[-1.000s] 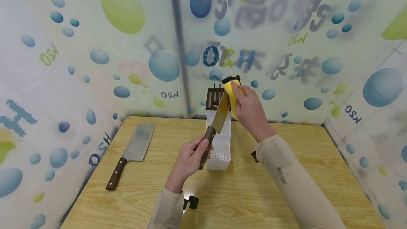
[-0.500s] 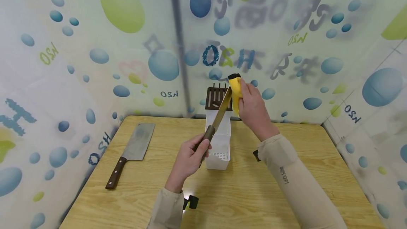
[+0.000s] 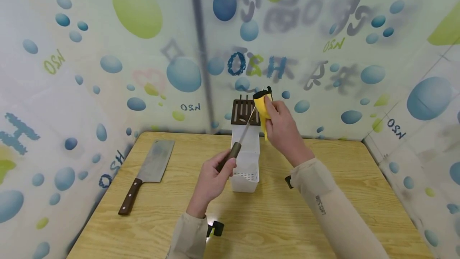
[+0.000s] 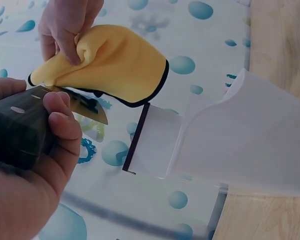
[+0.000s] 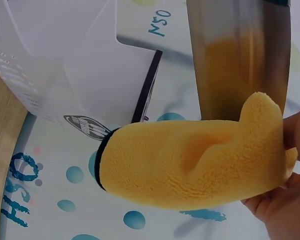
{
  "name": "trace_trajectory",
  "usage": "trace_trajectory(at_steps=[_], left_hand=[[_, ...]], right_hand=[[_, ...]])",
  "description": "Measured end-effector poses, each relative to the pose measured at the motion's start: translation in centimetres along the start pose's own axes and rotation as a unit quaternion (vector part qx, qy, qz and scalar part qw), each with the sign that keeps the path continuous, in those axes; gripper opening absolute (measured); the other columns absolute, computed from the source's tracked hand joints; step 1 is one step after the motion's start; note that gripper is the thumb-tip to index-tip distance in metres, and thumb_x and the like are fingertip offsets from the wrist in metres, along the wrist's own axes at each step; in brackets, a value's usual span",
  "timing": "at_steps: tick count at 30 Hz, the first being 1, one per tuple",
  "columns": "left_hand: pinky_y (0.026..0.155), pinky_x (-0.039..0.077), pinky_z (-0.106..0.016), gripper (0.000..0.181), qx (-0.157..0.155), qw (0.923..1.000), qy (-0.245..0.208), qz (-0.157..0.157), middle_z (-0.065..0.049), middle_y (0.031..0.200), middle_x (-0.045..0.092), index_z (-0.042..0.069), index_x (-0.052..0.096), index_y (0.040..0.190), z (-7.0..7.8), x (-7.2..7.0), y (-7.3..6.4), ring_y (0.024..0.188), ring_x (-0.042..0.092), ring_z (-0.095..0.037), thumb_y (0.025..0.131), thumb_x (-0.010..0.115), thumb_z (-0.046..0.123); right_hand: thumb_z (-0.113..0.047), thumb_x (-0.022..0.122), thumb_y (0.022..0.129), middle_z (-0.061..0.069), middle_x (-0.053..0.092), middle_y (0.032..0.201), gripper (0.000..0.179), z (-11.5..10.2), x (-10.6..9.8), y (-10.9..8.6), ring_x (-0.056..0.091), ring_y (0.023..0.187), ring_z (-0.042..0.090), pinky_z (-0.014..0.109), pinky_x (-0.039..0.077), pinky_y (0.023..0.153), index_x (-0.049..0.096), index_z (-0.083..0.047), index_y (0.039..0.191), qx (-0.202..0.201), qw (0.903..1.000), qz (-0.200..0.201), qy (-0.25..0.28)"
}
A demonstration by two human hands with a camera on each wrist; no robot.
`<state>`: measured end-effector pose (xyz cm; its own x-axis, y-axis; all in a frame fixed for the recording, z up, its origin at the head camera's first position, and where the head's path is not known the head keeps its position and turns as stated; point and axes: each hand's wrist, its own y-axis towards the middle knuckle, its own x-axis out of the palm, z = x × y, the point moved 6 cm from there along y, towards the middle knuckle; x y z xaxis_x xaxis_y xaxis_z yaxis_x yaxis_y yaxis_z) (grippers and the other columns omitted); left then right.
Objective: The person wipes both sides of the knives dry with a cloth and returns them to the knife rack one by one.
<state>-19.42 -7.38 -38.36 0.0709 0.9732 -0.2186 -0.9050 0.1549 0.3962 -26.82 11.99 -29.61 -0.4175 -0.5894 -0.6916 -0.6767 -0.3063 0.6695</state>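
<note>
My left hand (image 3: 212, 179) grips a kitchen knife by its dark handle (image 3: 232, 153), blade slanting up and away to the right. In the head view the blade appears narrow, nearly edge-on; its broad, shiny side (image 5: 242, 60) fills the top of the right wrist view. My right hand (image 3: 285, 129) pinches a yellow cloth (image 3: 261, 107) with black edging, folded over the blade near its tip. Part of the blade is hidden by the cloth. In the left wrist view, the cloth (image 4: 115, 65) droops beside the blade's pointed end (image 4: 92, 110).
Behind the knife stands a white knife holder (image 3: 246, 159) with a dark slotted top (image 3: 245, 112) and a perforated front compartment. A cleaver (image 3: 157, 163) with a brown riveted handle lies on the wooden table (image 3: 305, 219) at the left. Patterned walls rise behind the table and along both sides.
The knife has rotated in my left hand, its blade going from broadside to nearly edge-on in the head view. My right hand and the cloth have shifted slightly along the blade.
</note>
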Motion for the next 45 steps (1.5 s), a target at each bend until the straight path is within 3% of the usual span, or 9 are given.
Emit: trace_trajectory(at_steps=[13, 34, 45], left_hand=[[0.056, 0.045, -0.025, 0.024, 0.02, 0.9995, 0.005, 0.023, -0.011, 0.075, 0.06, -0.006, 0.07, 0.121, 0.2, -0.4, 0.2, 0.064, 0.054, -0.011, 0.105, 0.058, 0.009], [0.057, 0.043, -0.025, 0.032, 0.015, 0.9993, 0.018, 0.029, -0.01, 0.081, 0.059, -0.005, 0.065, 0.132, 0.7, -0.6, 0.3, 0.067, 0.054, -0.013, 0.104, 0.06, 0.008], [0.054, 0.04, -0.024, 0.032, 0.007, 0.9989, 0.035, 0.031, -0.009, 0.08, 0.058, -0.004, 0.065, 0.132, 0.7, -0.6, 0.4, 0.064, 0.05, -0.012, 0.104, 0.059, 0.011]], right_hand=[[0.007, 0.065, 0.094, 0.026, 0.059, 0.129, 0.06, -1.9, 1.0, -1.2, 0.061, 0.111, 0.042, 0.05, 0.054, 0.099, 0.054, -0.009, 0.15, -0.042, 0.9985, -0.024, -0.025], [0.01, 0.068, 0.088, 0.025, 0.062, 0.129, 0.066, -4.5, 1.5, -3.0, 0.062, 0.113, 0.04, 0.049, 0.052, 0.102, 0.055, -0.01, 0.15, -0.09, 0.9939, -0.037, -0.052], [0.01, 0.07, 0.089, 0.024, 0.062, 0.126, 0.06, -5.6, 2.0, -4.3, 0.061, 0.111, 0.04, 0.049, 0.054, 0.1, 0.062, -0.013, 0.144, -0.131, 0.9894, -0.02, -0.059]])
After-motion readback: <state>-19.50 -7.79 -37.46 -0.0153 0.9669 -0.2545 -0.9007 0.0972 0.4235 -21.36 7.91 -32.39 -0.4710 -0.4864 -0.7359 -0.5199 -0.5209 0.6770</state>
